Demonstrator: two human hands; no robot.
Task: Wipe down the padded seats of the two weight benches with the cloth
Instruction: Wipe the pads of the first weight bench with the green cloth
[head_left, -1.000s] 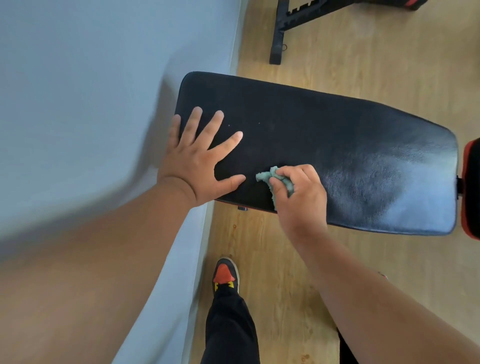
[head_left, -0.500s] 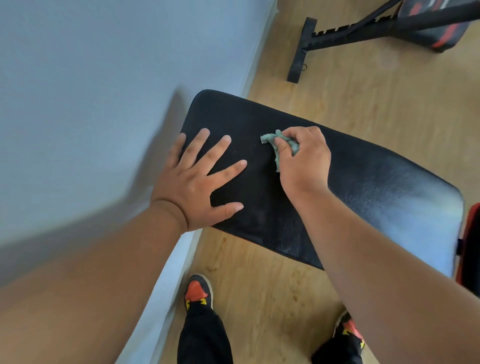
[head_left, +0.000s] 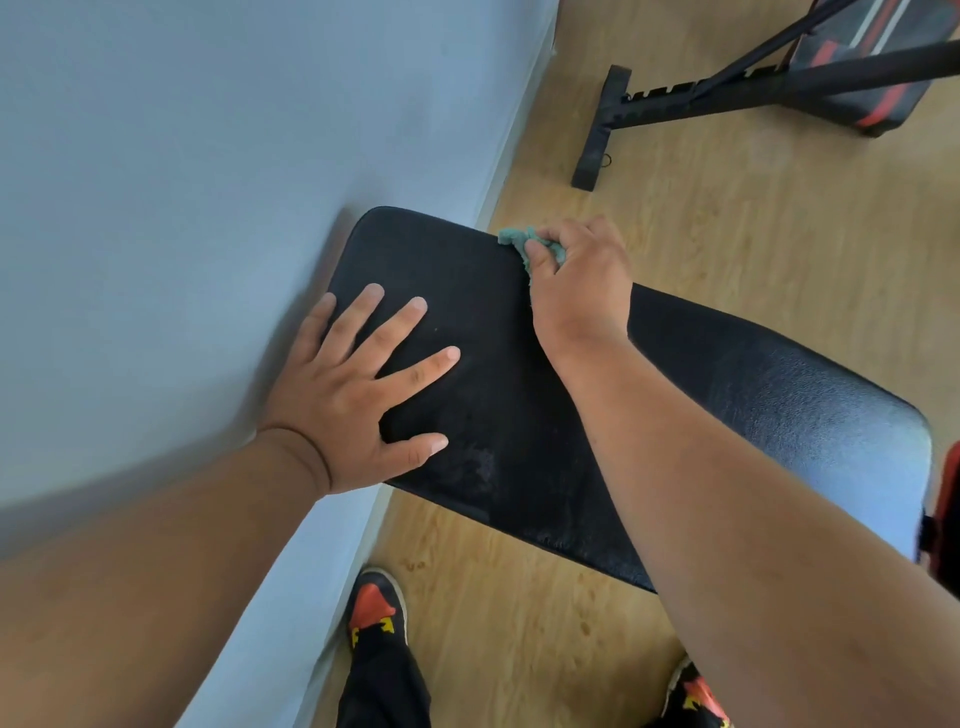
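Note:
A black padded bench seat (head_left: 727, 410) runs from the wall at the left toward the lower right. My left hand (head_left: 358, 395) lies flat on its near left end, fingers spread. My right hand (head_left: 576, 280) grips a bunched teal cloth (head_left: 519, 240) at the seat's far edge, pressing it against the pad. Most of the cloth is hidden inside the fist. The second bench (head_left: 862, 73) with a black and red pad stands on the floor at the top right.
A grey-blue wall (head_left: 208, 182) fills the left side, close to the seat's end. The second bench's black frame foot (head_left: 597, 130) rests on the wooden floor (head_left: 779, 218). My feet in black and orange shoes (head_left: 376, 608) stand below the seat. A red-edged pad (head_left: 948, 519) adjoins at the right.
My right hand has slid the cloth across the seat, from the near edge to the far edge. My left hand has stayed flat on the pad. The camera has tilted.

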